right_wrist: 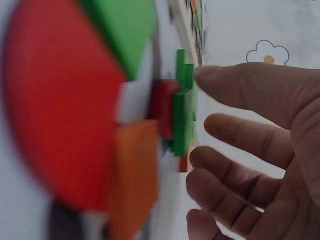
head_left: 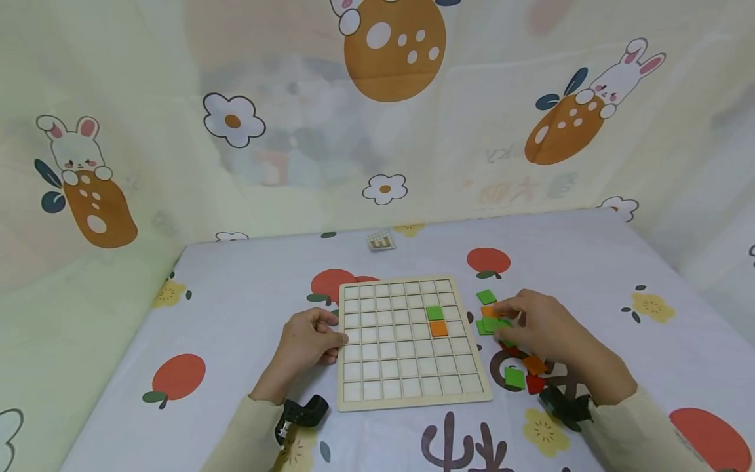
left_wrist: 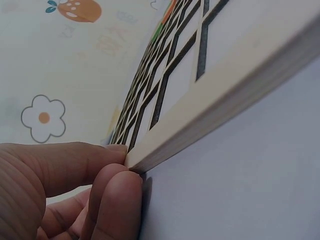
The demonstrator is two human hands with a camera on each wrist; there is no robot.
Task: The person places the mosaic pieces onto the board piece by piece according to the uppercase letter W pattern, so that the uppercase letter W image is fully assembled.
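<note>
A square wooden grid board lies flat at the middle of the table. A green tile and an orange tile sit in neighbouring cells on its right half. My left hand pinches the board's left edge, with the thumb over the rim and fingertips against the side. Just right of the board, my right hand hovers over loose tiles, thumb and fingers apart and holding nothing. Under it several green tiles overlap; nearer me lie an orange tile, a red tile and a green tile.
A small card with a printed grid lies behind the board near the back of the table. A patterned cloth covers the table, and a printed curtain hangs behind. Black wrist mounts sit below both hands.
</note>
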